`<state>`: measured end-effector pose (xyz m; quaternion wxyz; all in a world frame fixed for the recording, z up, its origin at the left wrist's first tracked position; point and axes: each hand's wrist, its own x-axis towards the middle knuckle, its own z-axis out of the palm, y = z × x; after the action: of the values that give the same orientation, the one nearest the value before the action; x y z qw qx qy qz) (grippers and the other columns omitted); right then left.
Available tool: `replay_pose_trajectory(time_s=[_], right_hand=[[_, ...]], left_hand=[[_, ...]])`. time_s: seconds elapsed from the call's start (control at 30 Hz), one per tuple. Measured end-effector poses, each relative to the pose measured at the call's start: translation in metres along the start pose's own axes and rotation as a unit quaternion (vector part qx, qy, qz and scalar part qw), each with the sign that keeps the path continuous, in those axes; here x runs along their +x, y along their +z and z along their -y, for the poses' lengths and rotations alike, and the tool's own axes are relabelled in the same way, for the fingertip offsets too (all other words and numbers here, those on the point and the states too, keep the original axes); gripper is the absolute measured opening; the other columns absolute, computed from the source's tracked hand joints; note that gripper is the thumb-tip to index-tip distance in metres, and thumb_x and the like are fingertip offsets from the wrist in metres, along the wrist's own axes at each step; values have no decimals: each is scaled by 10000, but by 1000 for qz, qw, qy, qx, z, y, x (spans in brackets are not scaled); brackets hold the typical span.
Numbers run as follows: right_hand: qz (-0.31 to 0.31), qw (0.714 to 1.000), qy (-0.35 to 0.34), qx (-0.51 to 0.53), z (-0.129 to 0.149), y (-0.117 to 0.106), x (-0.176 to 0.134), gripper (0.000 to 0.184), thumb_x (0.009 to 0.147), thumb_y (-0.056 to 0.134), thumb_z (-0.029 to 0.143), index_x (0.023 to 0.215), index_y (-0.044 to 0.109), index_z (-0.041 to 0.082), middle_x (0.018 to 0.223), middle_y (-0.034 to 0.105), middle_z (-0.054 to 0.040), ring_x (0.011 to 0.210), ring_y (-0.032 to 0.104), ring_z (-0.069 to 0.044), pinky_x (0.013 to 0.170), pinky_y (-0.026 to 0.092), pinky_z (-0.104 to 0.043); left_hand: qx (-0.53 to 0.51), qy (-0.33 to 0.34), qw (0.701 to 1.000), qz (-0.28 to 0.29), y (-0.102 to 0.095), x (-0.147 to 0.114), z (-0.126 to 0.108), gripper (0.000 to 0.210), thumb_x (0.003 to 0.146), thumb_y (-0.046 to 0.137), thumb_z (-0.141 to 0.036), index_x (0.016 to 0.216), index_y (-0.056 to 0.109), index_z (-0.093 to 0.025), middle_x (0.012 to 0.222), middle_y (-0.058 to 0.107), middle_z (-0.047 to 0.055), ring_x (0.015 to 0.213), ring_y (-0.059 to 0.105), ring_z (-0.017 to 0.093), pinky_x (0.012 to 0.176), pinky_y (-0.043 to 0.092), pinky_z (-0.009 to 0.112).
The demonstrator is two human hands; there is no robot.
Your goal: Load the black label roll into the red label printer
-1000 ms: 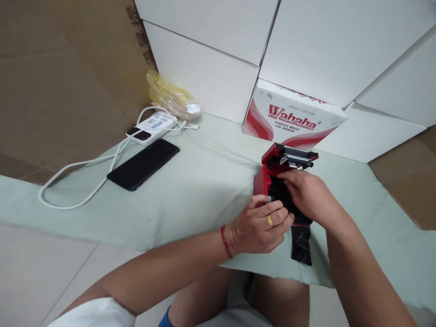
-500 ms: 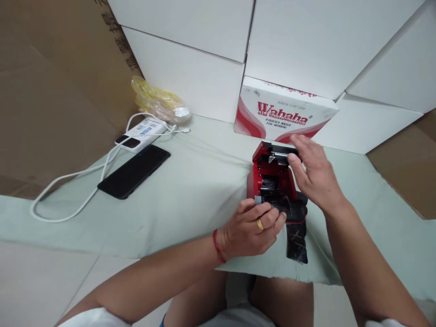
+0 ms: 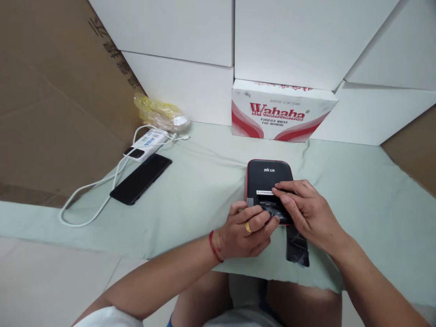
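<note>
A small printer-like device (image 3: 269,179) with a black lid and red sides sits on the cloth, its lid down. My left hand (image 3: 250,229), with a gold ring, is closed at the device's front; its curled fingers pinch dark glossy film (image 3: 277,211) by the slot. My right hand (image 3: 306,209) rests on the lid's right side, fingers extended and pressed down near a white label strip (image 3: 264,192). From beneath the front right corner, a crinkled black film piece (image 3: 297,247) extends toward the table edge.
To the left lie a black phone (image 3: 141,179), a white power bank (image 3: 150,143) with a looped white cable (image 3: 73,200), and a yellowish plastic bag (image 3: 161,113). A Wahaha carton (image 3: 282,113) stands behind the device, against white boxes (image 3: 180,86). Brown cardboard (image 3: 61,104) borders the left.
The device's lid, raised before with the red inside showing, is now down. My right hand has moved down onto it; my left hand stays at the front.
</note>
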<state>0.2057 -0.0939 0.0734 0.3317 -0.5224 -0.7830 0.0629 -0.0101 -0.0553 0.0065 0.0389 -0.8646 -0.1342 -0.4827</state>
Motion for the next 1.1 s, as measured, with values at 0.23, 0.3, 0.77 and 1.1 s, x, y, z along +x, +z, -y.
replay_pose_trajectory(time_s=[0.23,0.3,0.77,1.1], right_hand=[[-30,999,14,24,1,8,-2,301,1092,544,247,1229,812,223,1203,811,-109,1102,713,-242,957,603,-460],[-47,999,6,16,4,10,-5,286,1081,565,233,1234,805,208,1209,814,-114,1115,715,-253,979,607,-480],[-46,996,-74,-9,30,19,-61,473,988,655,111,1448,687,219,1360,783,-94,1263,732,-239,1080,639,-431],[90,992,72,-49,18,-18,11,264,1081,531,252,1147,787,249,1158,831,-60,993,796,-220,865,641,-350]], left_hand=[[-174,-280,943,-39,2,-12,25,563,957,579,-321,1518,539,-282,1341,592,104,1290,569,254,1099,497,452],[-261,-377,888,-15,9,-17,38,690,931,608,-412,1595,439,-330,1544,503,100,1460,489,292,1198,449,515],[-491,-425,758,64,26,-18,57,1178,841,719,-503,1700,-85,-438,1859,-23,6,1735,37,278,1390,159,596],[-488,-407,770,59,38,-30,63,1104,877,681,-519,1722,-19,-400,1856,69,32,1730,87,298,1391,216,548]])
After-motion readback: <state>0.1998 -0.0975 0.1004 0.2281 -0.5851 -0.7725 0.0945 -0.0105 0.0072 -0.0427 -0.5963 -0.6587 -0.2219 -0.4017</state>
